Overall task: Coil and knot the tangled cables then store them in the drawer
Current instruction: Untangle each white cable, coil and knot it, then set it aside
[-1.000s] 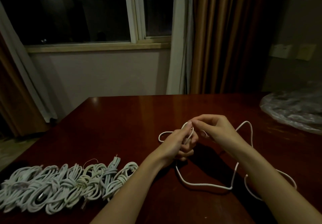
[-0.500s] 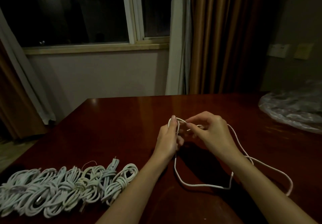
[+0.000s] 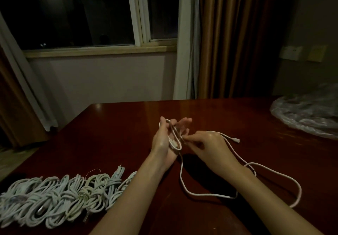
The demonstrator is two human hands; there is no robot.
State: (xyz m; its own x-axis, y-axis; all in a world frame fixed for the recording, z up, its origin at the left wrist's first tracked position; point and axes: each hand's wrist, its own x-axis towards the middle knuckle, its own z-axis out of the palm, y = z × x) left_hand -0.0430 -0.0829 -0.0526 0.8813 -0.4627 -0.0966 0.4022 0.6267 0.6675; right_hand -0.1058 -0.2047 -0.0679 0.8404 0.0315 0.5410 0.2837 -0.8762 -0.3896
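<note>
Nearby: knotted cable bundles (image 3: 60, 196) left | plastic bag (image 3: 307, 117) right

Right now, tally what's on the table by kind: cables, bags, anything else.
Loose white cable, being wound round the left hand by the right hand: 1
Pile of coiled, knotted white cables: 1 pile; the bundles overlap too much to count
Clear plastic bag: 1
Total: 3 on the wooden table, counting the pile as 1.
</note>
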